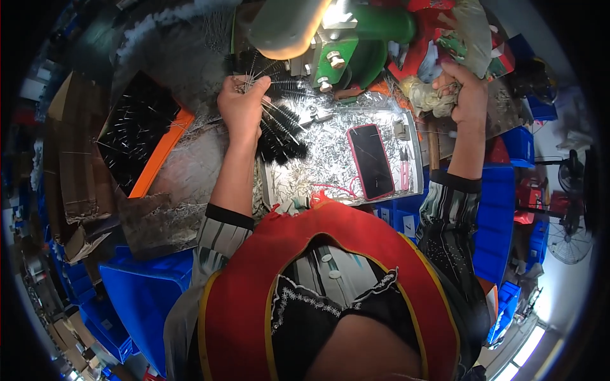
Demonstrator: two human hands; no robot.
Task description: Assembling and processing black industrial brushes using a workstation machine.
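Note:
My left hand [243,108] is closed around the wire stems of several black-bristled wire brushes [279,124], whose bristle ends fan out to the right, left of a green machine [346,54]. My right hand [467,92] is at the upper right, its fingers curled into a crumpled, pale cloth or glove [427,96]. Below the machine is a light tray [283,184] strewn with small metal clippings. A dark-screened phone with a pink edge [372,162] lies in it, beside small pink-handled snips [404,171].
An orange-edged box [162,155] packed with more black brushes sits on the worn table at the left, beside cardboard [82,146]. Blue bins [146,305] stand at the lower left and right. A lamp [286,28] hangs over the machine. Fans [569,241] stand far right.

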